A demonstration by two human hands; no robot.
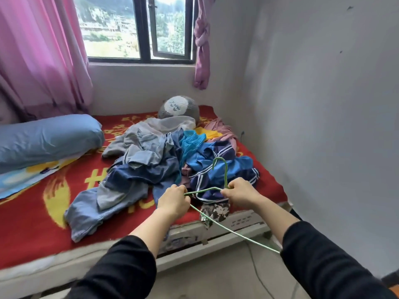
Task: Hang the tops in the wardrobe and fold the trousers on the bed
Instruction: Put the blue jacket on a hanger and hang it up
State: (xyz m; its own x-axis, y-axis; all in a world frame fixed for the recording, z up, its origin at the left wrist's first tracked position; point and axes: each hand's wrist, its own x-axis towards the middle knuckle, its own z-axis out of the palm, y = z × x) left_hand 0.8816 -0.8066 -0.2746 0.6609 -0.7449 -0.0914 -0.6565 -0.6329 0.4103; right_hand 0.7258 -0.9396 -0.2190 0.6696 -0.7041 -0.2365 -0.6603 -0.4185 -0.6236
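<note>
The pile of tops and trousers point(164, 156) lay heaped across the middle of the bed point(32, 223), straight ahead of the hands and just beyond them, with none of it lifted yet. Both hands held a green wire hanger point(204, 190) over the foot edge. The left hand point(173, 201) was fisted round one shoulder of the wire and the right hand point(240, 192) was curled round it at the base of the hook. The hook stood up and pointed away from the person, while the lower wire ran back toward the right sleeve. A blue top with navy-and-white striped trim point(241, 164) lay closest, directly behind the hook and nearer the right hand. Pale denim trousers point(103, 203) sprawled off to the left, their long axis running toward the near edge. The blue top looked like the likeliest garment to take first. No wardrobe was in view.
</note>
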